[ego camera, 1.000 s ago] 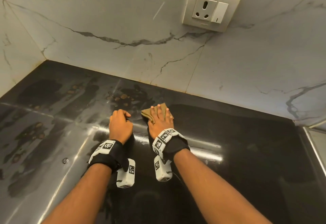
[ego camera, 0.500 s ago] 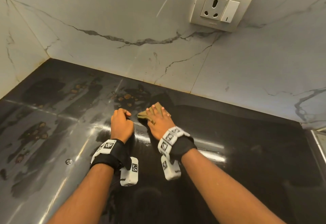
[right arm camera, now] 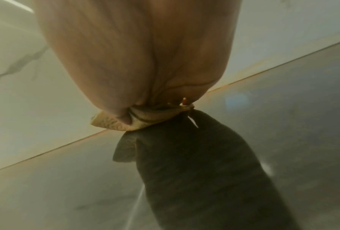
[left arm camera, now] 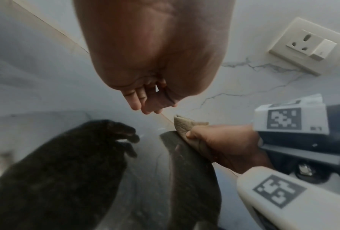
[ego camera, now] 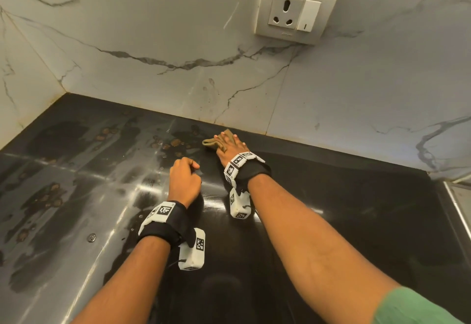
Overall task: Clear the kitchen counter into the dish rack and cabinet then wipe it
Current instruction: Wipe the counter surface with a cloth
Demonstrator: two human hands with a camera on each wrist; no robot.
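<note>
A tan cloth lies on the glossy black counter, close to the back wall. My right hand lies on it with its fingers spread flat. In the left wrist view its thumb pinches a raised fold of the cloth. In the right wrist view the cloth bunches under the palm. My left hand is curled into a fist a little nearer and to the left, resting on the counter and holding nothing. Brown dried spots mark the counter just left of the cloth.
Marble wall tiles rise behind and to the left of the counter. A wall socket with a switch sits above the right hand. Wet smears and more brown spots cover the left half. A small round metal piece lies front left. A steel edge borders the right.
My right hand has slid the cloth away from me, up towards the back wall. My left fist has stayed where it was.
</note>
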